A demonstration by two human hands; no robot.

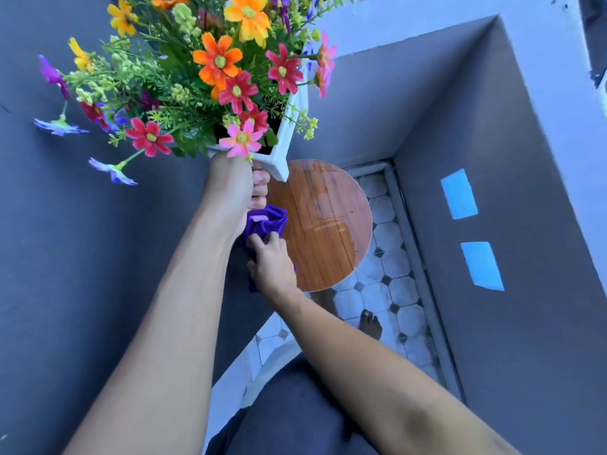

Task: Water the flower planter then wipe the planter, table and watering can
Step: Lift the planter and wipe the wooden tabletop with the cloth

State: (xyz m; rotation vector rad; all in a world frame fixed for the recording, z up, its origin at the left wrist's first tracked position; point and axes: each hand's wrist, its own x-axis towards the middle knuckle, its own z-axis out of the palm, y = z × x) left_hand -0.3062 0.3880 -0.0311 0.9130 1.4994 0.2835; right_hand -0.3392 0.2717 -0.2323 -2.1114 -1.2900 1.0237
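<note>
White planter (289,133) is tilting, blooms pointing toward 11 o'clock; left hand (236,185) is clenching its base. Right hand (272,261) is grasping purple cloth (262,221) against round wooden table (325,221).

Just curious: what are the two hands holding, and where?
Left hand grips the white planter at its near lower corner; right hand clutches the bunched purple cloth.

Quick count: one white planter (290,126) full of mixed flowers (216,60), too many blooms to tally. One round wooden worktop (328,224), one purple cloth (264,221), two blue rectangles (459,194) on the wall, two hands, a left hand (235,185) and a right hand (272,262), plus one bare foot (371,323).
</note>
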